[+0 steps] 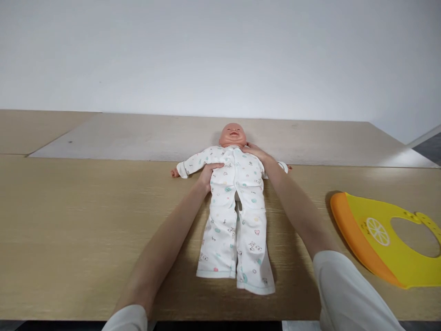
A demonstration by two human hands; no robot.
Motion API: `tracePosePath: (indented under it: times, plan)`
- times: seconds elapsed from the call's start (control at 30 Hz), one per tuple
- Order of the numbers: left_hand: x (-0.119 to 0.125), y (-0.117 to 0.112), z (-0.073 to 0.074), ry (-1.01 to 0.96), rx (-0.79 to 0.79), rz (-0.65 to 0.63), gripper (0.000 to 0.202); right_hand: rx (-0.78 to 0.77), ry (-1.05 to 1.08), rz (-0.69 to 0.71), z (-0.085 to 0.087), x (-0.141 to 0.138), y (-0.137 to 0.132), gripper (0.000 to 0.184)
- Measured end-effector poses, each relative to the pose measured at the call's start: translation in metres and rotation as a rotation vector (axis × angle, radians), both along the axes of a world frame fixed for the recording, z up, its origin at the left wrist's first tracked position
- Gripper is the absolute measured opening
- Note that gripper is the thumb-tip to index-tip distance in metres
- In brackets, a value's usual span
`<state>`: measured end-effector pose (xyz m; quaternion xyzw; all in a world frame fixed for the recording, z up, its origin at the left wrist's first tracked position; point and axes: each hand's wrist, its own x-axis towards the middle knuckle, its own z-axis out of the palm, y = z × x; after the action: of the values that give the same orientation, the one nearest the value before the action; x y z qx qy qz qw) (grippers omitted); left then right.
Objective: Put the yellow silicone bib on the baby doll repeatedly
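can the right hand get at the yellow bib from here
Probably yes: the yellow bib lies just outside the right forearm, and nothing is seen on top of it, though the right hand would first have to leave the doll.

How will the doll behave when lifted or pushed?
The doll lies on its back, arms spread, so pushing probably won't roll it. Its head looks smooth, perhaps slippery to grip. The trouser legs look loose, no feet showing, so they'd likely dangle.
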<state>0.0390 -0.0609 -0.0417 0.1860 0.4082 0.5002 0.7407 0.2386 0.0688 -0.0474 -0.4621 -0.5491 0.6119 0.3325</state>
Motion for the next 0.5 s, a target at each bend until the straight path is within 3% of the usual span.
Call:
tracePosePath:
  times: [0.27, 0.5]
  plan:
    - [0.001, 0.0, 0.001, 0.042, -0.002, -0.023, 0.035, 0.012, -0.001, -0.011, 0.002, 0.0, -0.002, 0.074]
    - [0.001, -0.003, 0.006, 0.047, -0.035, -0.022, 0.031, 0.039, 0.0, -0.049, 0.01, -0.003, -0.015, 0.072]
